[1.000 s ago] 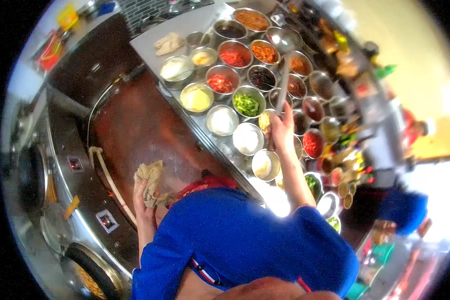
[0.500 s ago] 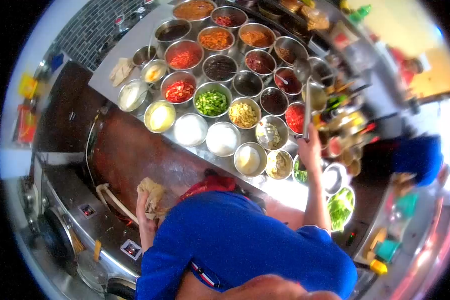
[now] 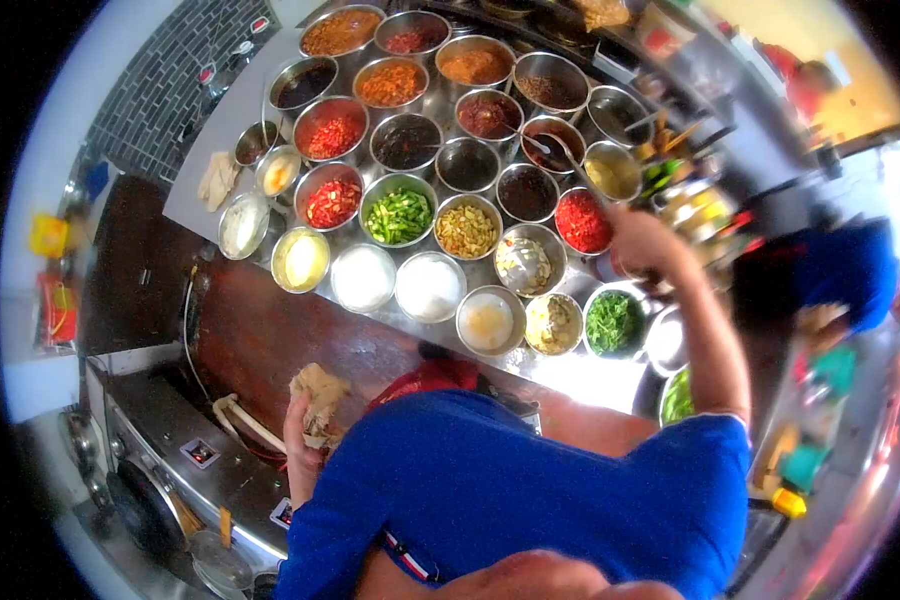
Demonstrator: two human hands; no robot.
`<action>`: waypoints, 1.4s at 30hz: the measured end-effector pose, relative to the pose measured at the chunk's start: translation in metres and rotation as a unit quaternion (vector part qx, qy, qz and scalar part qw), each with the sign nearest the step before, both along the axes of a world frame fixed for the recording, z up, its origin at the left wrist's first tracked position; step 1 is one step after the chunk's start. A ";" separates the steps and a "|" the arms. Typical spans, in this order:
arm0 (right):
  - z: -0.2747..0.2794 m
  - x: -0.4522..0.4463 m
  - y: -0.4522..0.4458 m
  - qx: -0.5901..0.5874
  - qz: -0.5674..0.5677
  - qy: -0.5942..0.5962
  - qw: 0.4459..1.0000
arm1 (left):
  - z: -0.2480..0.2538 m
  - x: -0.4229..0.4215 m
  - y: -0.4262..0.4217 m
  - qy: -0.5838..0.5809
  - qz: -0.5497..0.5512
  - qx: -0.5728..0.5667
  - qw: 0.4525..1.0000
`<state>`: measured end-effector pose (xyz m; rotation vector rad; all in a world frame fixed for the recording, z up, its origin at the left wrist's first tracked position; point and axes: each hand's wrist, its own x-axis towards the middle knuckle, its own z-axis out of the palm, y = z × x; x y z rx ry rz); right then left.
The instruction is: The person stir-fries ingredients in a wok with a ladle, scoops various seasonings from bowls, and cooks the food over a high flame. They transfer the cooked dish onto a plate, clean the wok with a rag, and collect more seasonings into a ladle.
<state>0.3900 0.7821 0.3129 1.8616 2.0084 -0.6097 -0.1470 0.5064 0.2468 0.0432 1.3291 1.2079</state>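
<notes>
Gripping a metal ladle (image 3: 571,158) by its handle, the right hand (image 3: 642,240) is curled closed above the right part of the bench (image 3: 600,385), just beside a steel pot of chopped red chili (image 3: 583,220). The ladle slants away from the fist, its head at a pot of dark sauce (image 3: 544,152) that also has a spoon leaning in it; whether the head dips into the sauce cannot be told. Down at the person's left side, the left hand (image 3: 300,435) pinches a crumpled beige cloth (image 3: 320,395) between thumb and fingers, near a pale hose (image 3: 255,428) and well apart from the ladle. Steel pots stand in close rows across the bench: chopped green vegetable (image 3: 398,215) near the middle, two pots of white powder along the front edge, and leafy greens (image 3: 615,320) below the right hand. A second crumpled cloth (image 3: 218,180) lies at the bench's far left end, beside a pot of white paste (image 3: 242,228).
</notes>
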 end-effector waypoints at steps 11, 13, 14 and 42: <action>-0.010 0.031 -0.007 -0.018 -0.289 0.409 0.865 | 0.015 0.011 0.003 0.054 0.027 -0.024 0.998; -0.012 0.010 -0.032 0.015 -0.322 0.389 0.863 | 0.015 0.002 0.008 -0.012 0.022 -0.036 0.999; -0.009 0.000 -0.042 0.029 -0.330 0.372 0.867 | 0.013 -0.003 0.011 -0.057 0.016 -0.044 0.997; -0.004 -0.112 -0.020 0.005 -0.340 0.718 0.608 | -0.018 -0.030 -0.037 -0.034 0.053 0.073 0.995</action>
